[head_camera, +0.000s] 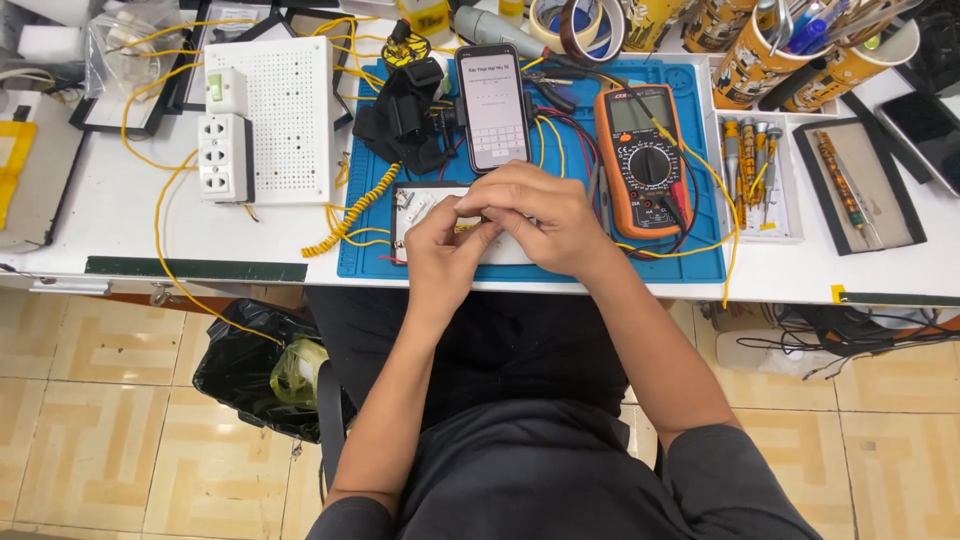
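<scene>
My left hand (440, 250) and my right hand (535, 215) meet over a white breadboard (415, 208) that lies on the blue work mat (560, 270). Their fingertips pinch together on a small yellowish component between them, just above the board. The hands hide most of the board. A smartphone (493, 105) with a lit screen stands propped right behind the hands. An orange multimeter (642, 160) lies to the right, its red and black leads running under my right hand.
A white perforated board with a socket and switch (265, 120) sits at the left, trailing yellow wires. A tray of screwdrivers (757, 175), tape rolls and pen cups stand at the back right. A black rubbish bag (255, 365) sits on the floor.
</scene>
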